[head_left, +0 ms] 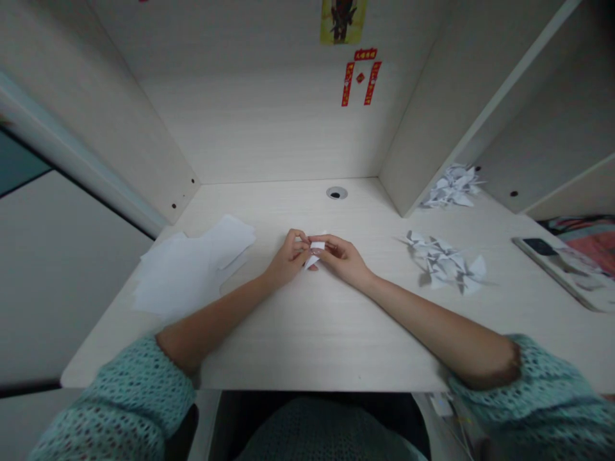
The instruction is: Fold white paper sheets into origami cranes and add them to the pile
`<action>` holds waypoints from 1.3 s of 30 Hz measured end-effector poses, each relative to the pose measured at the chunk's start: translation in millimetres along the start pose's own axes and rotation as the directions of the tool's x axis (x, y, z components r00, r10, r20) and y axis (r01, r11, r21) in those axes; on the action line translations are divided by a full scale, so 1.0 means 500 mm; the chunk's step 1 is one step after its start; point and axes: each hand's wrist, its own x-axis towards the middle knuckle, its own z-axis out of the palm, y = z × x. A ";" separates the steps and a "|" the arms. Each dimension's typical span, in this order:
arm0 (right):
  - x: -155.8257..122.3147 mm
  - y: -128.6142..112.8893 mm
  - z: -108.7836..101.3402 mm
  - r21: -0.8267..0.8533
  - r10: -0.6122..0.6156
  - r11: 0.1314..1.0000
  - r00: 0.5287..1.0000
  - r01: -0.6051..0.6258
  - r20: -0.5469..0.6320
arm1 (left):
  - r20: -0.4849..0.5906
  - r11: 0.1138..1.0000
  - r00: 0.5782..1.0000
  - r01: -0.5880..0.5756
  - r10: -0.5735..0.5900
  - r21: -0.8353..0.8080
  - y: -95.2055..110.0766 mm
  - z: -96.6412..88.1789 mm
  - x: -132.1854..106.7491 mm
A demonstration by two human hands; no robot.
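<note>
A small folded piece of white paper [316, 246] is held between both hands just above the middle of the desk. My left hand [291, 257] pinches its left side, thumb and fingertips pressed together. From the other side, my right hand [342, 255] grips the paper with thumb and index finger, the finger lying along its top edge. A pointed flap hangs below the fingers. The fingertips hide part of the folds.
White paper sheets [180, 275] lie spread on the desk's left. Folded paper pieces [444, 259] sit in a cluster to the right, with another folded paper pile [454, 186] behind by the partition. A phone [557, 269] rests at far right. A cable hole [337, 193] is at the back.
</note>
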 end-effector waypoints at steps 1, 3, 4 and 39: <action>0.000 -0.001 0.000 0.000 -0.002 1.000 1.000 0.002 -0.015 | -0.012 1.000 1.000 -0.008 0.008 -0.019 0.001 -0.003 0.002; 0.000 -0.002 0.000 -0.006 -0.001 1.000 0.999 0.001 -0.043 | -0.038 0.999 0.999 -0.010 0.008 -0.040 0.002 -0.009 0.006; 0.000 -0.001 0.001 -0.006 -0.003 1.000 0.999 0.003 -0.051 | -0.056 0.999 0.998 -0.015 0.012 -0.044 0.002 -0.011 0.007; -0.009 -0.008 -0.013 -0.261 -0.191 0.952 0.978 0.163 -0.089 | -0.080 0.996 0.993 0.084 -0.084 -0.001 0.023 -0.028 -0.004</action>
